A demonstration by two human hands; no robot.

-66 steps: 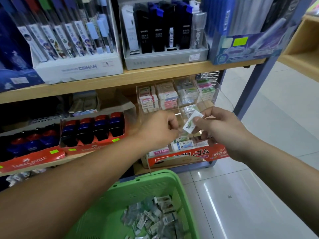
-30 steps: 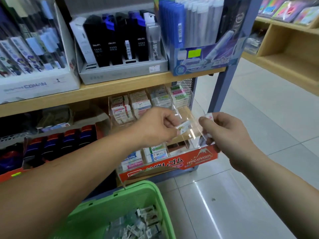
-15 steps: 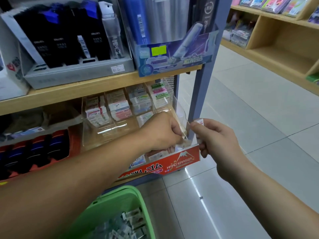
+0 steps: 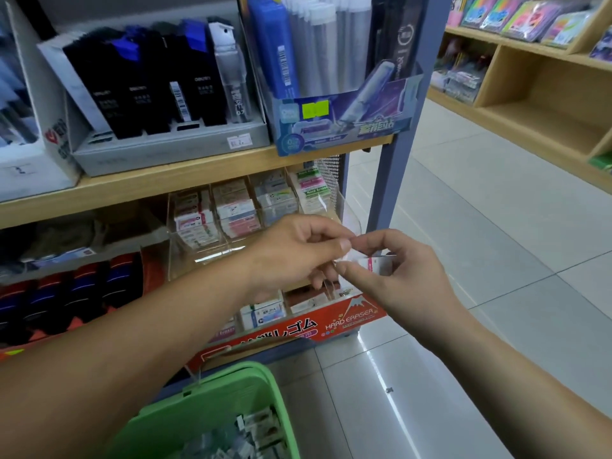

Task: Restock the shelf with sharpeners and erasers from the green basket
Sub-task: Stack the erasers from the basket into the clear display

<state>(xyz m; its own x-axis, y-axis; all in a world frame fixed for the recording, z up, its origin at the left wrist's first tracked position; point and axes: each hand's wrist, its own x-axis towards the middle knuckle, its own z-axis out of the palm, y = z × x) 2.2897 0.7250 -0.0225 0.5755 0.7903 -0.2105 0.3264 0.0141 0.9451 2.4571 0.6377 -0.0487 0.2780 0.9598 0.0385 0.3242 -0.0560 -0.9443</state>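
A small wrapped eraser (image 4: 373,262) is held just in front of the clear organizer's (image 4: 198,256) right end. The right hand (image 4: 410,279) curls its fingers round it; the left hand (image 4: 294,250) pinches its near end. Likely light, stiff, slick-wrapped — grip the flat faces. The shelf board (image 4: 149,187) above hangs low; open floor (image 4: 463,226) lies right — room to withdraw.

Just below the grip, the red display carton (image 4: 351,321) reads "HARD ERASER" beside Japanese "レゴム". Above the grip, green-labelled erasers (image 4: 313,190) in the clear organiser (image 4: 195,256) say "Hard Eraser". Higher and leftward, a clear lead tube (image 4: 235,87) shows "0.7". Print on the gripped small packet (image 4: 372,261) is unreadable.
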